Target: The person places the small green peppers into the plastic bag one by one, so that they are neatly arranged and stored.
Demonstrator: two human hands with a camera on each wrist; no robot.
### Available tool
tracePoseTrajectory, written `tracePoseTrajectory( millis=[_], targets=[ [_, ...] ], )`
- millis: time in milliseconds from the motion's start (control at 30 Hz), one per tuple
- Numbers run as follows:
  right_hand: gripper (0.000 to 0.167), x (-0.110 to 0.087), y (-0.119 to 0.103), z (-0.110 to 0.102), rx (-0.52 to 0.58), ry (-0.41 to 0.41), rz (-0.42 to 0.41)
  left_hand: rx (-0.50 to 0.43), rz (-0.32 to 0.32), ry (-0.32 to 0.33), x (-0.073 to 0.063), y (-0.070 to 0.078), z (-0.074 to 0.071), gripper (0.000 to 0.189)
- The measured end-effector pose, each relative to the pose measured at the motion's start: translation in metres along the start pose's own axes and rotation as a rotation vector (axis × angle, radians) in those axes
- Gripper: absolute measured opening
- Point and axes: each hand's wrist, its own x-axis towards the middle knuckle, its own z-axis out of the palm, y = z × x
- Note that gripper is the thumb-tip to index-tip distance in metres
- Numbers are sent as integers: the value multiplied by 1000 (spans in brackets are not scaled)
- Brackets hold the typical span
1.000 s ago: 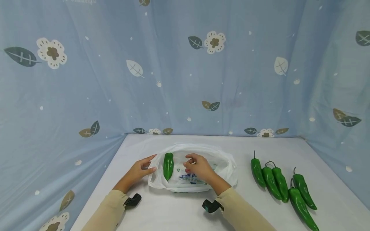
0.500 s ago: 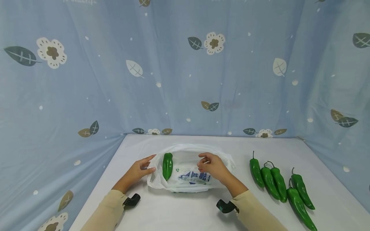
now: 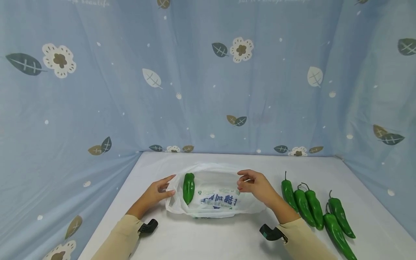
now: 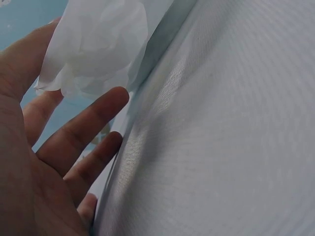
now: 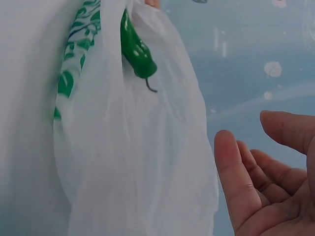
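Observation:
A white plastic bag (image 3: 204, 213) with blue print lies on the table, its mouth open. One green chili pepper (image 3: 189, 188) rests inside at its left end; in the right wrist view this pepper (image 5: 139, 51) shows its stem. My left hand (image 3: 156, 193) is at the bag's left rim with its fingers spread, and in the left wrist view the bag's edge (image 4: 98, 49) overlaps the thumb side of the hand. Over the bag's right end hovers my right hand (image 3: 256, 186), fingers loosely bent and nothing between them.
To the right on the white table (image 3: 221, 238) lie several green chili peppers (image 3: 303, 207), stems pointing away, including a long one (image 3: 338, 233) near the front. A blue patterned curtain (image 3: 195, 72) hangs behind and at both sides.
My right hand has moved right, from over the bag's middle to its right end, uncovering the print inside. The left hand and the pepper in the bag have stayed in place.

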Motion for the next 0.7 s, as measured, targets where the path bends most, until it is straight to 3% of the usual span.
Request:
tracePoseTrajectory(
  millis=[100, 333, 500, 700],
  targets=[
    [50, -4, 3, -10, -22, 12, -13, 12, -6, 1, 1, -3, 0, 68],
    [53, -17, 13, -33, -49, 39, -16, 17, 27, 44, 10, -41, 4, 68],
    [52, -26, 20, -48, -68, 62, -10, 44, 35, 75, 12, -42, 5, 67],
    [49, -38, 27, -67, -87, 117, -15, 159, 18, 100, 12, -33, 12, 65]
  ],
)
